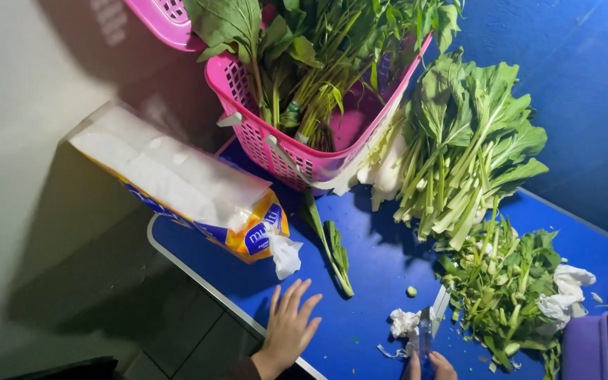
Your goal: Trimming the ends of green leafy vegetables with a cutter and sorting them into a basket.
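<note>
Two hands [288,329], one knife [433,320], one basket [276,141]

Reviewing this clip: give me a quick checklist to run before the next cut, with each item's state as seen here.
1. Right hand grips knife: ok.
2. Left hand away from the blade, flat on the table: ok.
3. Blade path free: not ok, crumpled tissue lies beside it.
4. Cut greens within reach: ok.
5. Basket steady: cannot tell, it sits tilted.
</note>
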